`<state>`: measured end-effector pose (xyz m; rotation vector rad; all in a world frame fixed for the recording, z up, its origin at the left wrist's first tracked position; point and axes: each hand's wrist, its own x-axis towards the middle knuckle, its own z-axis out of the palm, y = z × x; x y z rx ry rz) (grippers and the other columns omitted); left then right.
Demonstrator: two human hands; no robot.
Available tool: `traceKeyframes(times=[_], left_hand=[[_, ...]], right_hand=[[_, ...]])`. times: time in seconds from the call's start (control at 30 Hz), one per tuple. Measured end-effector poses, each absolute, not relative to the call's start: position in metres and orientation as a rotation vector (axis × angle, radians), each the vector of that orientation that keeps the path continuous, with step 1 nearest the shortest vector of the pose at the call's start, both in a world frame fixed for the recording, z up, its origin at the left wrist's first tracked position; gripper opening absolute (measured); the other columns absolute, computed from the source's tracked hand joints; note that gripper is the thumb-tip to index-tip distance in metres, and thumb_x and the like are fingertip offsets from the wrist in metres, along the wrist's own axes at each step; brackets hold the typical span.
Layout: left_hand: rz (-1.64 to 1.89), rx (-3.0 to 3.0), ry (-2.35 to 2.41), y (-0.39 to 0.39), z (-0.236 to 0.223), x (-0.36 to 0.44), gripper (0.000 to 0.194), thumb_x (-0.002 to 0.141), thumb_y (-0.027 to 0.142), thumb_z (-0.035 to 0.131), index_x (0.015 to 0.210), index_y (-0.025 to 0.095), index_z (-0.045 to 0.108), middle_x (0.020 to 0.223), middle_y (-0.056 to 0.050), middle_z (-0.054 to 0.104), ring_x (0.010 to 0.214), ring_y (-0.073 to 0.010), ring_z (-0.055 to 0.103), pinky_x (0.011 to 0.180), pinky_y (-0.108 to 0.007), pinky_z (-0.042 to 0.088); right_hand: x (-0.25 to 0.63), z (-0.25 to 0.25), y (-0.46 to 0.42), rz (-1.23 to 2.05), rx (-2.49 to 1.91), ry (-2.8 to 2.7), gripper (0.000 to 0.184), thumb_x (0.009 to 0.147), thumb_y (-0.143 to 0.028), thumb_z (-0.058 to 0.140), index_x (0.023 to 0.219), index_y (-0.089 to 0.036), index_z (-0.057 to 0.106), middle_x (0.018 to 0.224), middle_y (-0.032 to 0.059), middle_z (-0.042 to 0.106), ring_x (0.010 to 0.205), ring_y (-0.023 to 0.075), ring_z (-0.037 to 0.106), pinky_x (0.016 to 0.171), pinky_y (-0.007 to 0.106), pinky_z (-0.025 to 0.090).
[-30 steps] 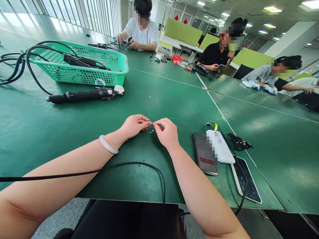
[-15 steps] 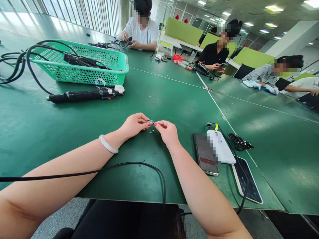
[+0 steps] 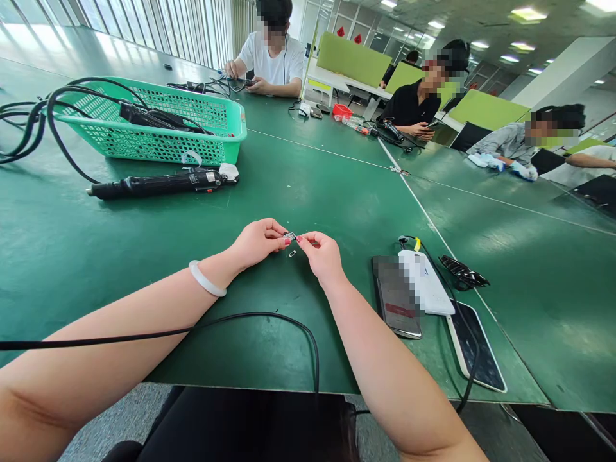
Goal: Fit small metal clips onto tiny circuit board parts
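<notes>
Between my fingertips, just above the green table [image 3: 269,289], is a small silvery metal part [image 3: 290,236], too small to identify. My left hand [image 3: 262,242] pinches it between thumb and fingers from the left. From the other side my right hand [image 3: 321,253] grips its right end with thumb and forefinger. Just below the fingertips a tiny rectangular metal frame [image 3: 292,254] lies flat on the table, untouched. A white bangle [image 3: 206,279] circles my left wrist.
Beyond my left hand lies a black electric screwdriver [image 3: 163,183], before a green basket [image 3: 168,144] holding cables. On the right are a dark phone [image 3: 392,295], a white power bank [image 3: 423,279], another phone [image 3: 476,346] and a black hair claw [image 3: 462,272]. A black cable [image 3: 260,314] crosses my left forearm.
Both hands keep their pinch on the small metal part, with only a slight shift in its angle. The whole view has drifted slightly.
</notes>
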<state>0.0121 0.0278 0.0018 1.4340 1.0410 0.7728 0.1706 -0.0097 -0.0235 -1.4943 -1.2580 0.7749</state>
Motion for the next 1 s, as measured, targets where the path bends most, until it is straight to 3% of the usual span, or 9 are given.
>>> traceKeyframes(times=[0.37,1.0], left_hand=[[0.757,1.455,1.056,0.0267,0.0031,0.0122,0.024,0.067,0.029,0.074,0.080,0.014,0.060,0.072,-0.004,0.069,0.063,-0.0117,0.060,0.065,-0.028,0.048],[0.789,1.383,1.030,0.0283,0.0011,0.0132,0.020,0.069,0.024,0.073,0.079,0.014,0.060,0.065,-0.002,0.066,0.061,-0.0108,0.059,0.065,-0.029,0.048]], right_hand=[[0.1688,-0.0245,-0.0102,0.762,-1.487,-1.231,0.026,0.073,-0.044,0.061,0.075,-0.019,0.066,0.076,0.0016,0.068,0.066,0.0138,0.055,0.067,0.027,0.044],[0.1694,-0.0241,-0.0105,0.744,-1.527,-1.329,0.024,0.072,-0.043,0.061,0.071,-0.019,0.063,0.067,-0.0009,0.063,0.054,0.0109,0.047,0.054,0.025,0.038]])
